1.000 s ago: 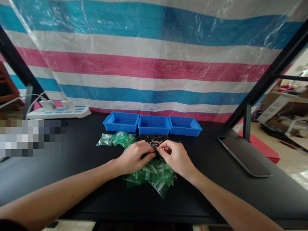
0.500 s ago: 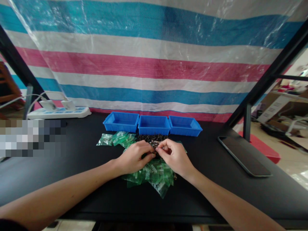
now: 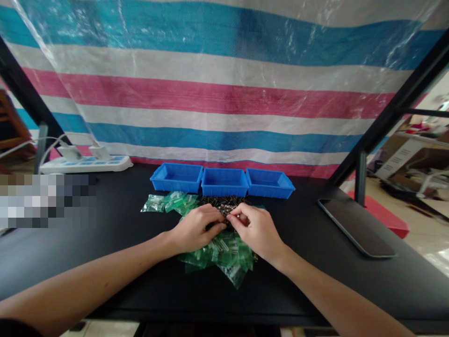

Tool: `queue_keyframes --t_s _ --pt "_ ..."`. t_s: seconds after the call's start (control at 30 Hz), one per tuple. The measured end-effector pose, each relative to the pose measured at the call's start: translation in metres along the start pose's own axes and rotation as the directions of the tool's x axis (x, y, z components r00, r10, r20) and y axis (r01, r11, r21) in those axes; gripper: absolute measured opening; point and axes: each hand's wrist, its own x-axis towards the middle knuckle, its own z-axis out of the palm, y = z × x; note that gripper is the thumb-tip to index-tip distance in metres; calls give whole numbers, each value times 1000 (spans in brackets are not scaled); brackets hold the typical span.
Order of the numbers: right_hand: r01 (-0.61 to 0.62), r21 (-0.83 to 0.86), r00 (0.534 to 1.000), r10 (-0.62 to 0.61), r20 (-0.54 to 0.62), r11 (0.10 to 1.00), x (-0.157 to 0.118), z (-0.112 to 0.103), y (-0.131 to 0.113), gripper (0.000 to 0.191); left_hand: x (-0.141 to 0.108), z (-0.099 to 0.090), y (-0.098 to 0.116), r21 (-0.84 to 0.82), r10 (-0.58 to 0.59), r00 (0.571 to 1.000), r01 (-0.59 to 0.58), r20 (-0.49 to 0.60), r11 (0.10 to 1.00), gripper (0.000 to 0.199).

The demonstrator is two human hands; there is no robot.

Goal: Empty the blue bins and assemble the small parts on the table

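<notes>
Metal parts (image 3: 218, 201) heaped just nearside of middle blue tray (image 3: 225, 191); left hand (image 3: 195, 228) and right hand (image 3: 258, 230) nearside too, fingertips curled in, anything grasped indiscernible; light fingertip pinches best suit pieces this small.

The table (image 3: 115, 276) has a smooth black top, mostly matt with a soft shine. The blue trays (image 3: 224, 189) look like hard, smooth plastic. The green packets (image 3: 235, 267) are thin, crinkly, see-through plastic with shiny spots. The small pieces (image 3: 227, 210) look like metal, some dark and some silvery and shiny. The striped sheet (image 3: 210, 98) looks like woven plastic, wrinkled and glossy up high. The phone (image 3: 356, 228) has a smooth, glassy front, and the power strip (image 3: 115, 164) is smooth white plastic.
</notes>
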Motion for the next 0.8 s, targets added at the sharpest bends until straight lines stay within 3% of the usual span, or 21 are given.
queue_keyframes --t_s 0.27,0.8 --pt "-110 8 993 109 33 994 1 1 -2 10 1 -1 1 19 8 1000 -8 -3 1000 18" --pt "-70 9 996 69 53 998 1 2 -1 10 1 1 -1 30 20 1000 -21 19 999 18"
